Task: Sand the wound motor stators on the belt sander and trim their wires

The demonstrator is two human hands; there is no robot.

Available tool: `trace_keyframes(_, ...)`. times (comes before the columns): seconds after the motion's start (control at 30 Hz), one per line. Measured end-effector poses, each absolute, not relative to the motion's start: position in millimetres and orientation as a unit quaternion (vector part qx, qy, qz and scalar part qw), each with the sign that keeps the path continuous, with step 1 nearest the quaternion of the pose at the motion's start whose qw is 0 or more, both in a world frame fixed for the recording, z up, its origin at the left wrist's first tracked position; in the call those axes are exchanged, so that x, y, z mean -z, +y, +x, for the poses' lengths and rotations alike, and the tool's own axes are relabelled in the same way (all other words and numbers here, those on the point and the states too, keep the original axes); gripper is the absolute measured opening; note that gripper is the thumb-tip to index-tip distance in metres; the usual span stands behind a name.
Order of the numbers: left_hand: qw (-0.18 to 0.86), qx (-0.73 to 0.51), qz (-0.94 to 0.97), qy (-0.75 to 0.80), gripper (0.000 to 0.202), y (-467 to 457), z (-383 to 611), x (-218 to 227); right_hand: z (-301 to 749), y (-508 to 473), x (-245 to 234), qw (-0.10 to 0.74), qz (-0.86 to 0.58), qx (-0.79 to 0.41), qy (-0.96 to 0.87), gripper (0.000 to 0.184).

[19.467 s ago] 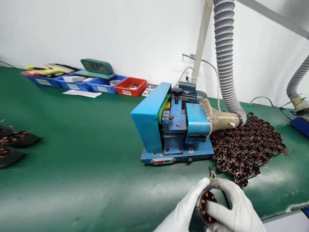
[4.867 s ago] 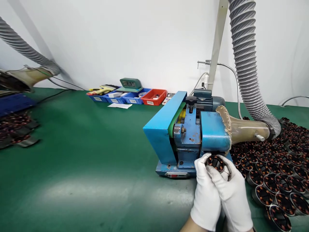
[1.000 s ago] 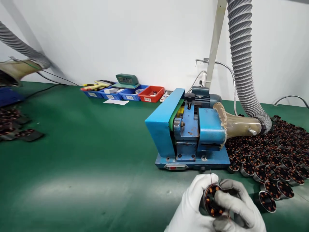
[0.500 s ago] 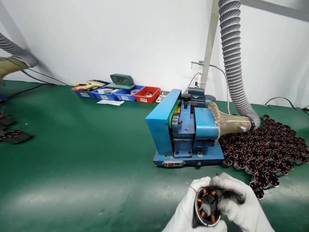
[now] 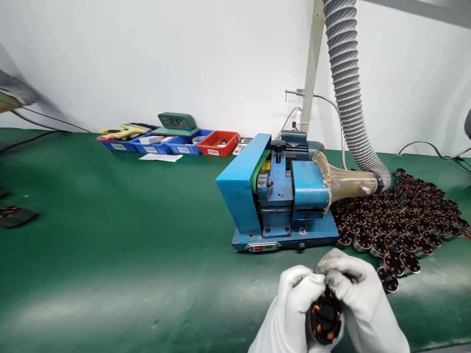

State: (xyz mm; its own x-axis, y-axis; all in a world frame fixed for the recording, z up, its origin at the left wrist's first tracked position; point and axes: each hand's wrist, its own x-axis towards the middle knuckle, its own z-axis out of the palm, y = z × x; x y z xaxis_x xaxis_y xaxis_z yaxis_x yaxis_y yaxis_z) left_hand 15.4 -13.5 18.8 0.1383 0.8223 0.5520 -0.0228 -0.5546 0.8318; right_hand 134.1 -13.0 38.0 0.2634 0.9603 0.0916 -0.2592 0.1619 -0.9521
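Both of my hands wear white gloves and meet at the lower right of the head view. In my left hand point(image 5: 292, 311) sits a round motor stator point(image 5: 325, 318), a dark ring with copper windings, tilted so its open face shows. The left thumb bends over its top edge. My right hand point(image 5: 355, 287) is closed with its fingertips pinched at the top rim of that stator, against the left thumb. Whatever thin part lies between those fingertips is hidden. Dark smudges mark the right glove's fingers.
A blue belt grinding machine point(image 5: 279, 196) stands behind my hands, with a grey hose point(image 5: 346, 73) attached. Many similar stators point(image 5: 401, 220) are massed on its right. Blue bins point(image 5: 150, 144), a red bin point(image 5: 219, 143) and a clock point(image 5: 177, 121) line the back of the green table point(image 5: 128, 235).
The stator has turned and its face is narrower now. Both hands have drawn closer together at its top edge, and the wire seen at its left no longer shows. The view has shifted slightly.
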Motion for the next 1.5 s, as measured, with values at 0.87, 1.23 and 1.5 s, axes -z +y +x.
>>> trace_keyframes(0.87, 0.612, -0.569, 0.368, 0.408, 0.034, 65, 79, 19, 132, 55, 0, 0.615, -0.632, -0.296, -0.368, 0.036)
trace_keyframes(1.23, 0.611, -0.551, 0.384, 0.419, 0.037, 52, 73, 21, 132, 40, 0, 0.624, -0.632, -0.309, -0.341, 0.033)
trace_keyframes(1.5, 0.519, -0.549, 0.512, 0.408, 0.053, 11, 29, 17, 136, -10, 5, 0.609, -0.573, -0.371, -0.404, 0.029)
